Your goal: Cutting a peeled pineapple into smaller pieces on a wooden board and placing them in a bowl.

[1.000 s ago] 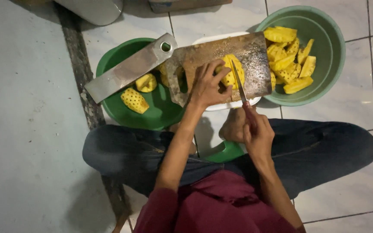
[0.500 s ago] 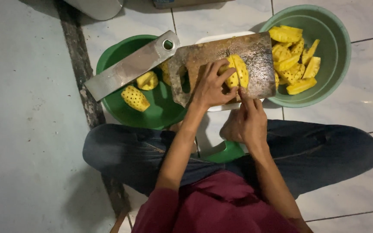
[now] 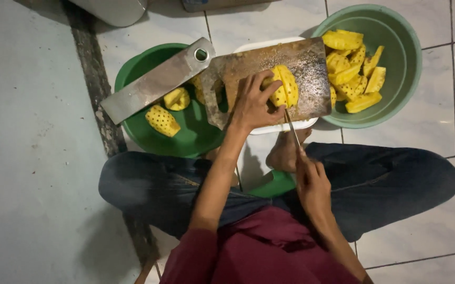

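A peeled yellow pineapple piece (image 3: 285,84) lies on a worn wooden cutting board (image 3: 311,68). My left hand (image 3: 252,102) presses down on it, fingers curled over its near side. My right hand (image 3: 311,181) grips the handle of a thin knife (image 3: 292,127), whose blade points up toward the near edge of the pineapple piece. The board rests on a white tray (image 3: 282,126).
A pale green bowl (image 3: 403,47) at the right holds several cut pineapple wedges (image 3: 353,68). A dark green basin (image 3: 185,137) at the left holds peeled pineapple chunks (image 3: 162,120), with a flat metal blade (image 3: 153,84) lying across it. I sit cross-legged on a tiled floor (image 3: 38,158).
My right hand has drawn back toward my body with the knife, away from the board. My left hand stays on the pineapple piece.
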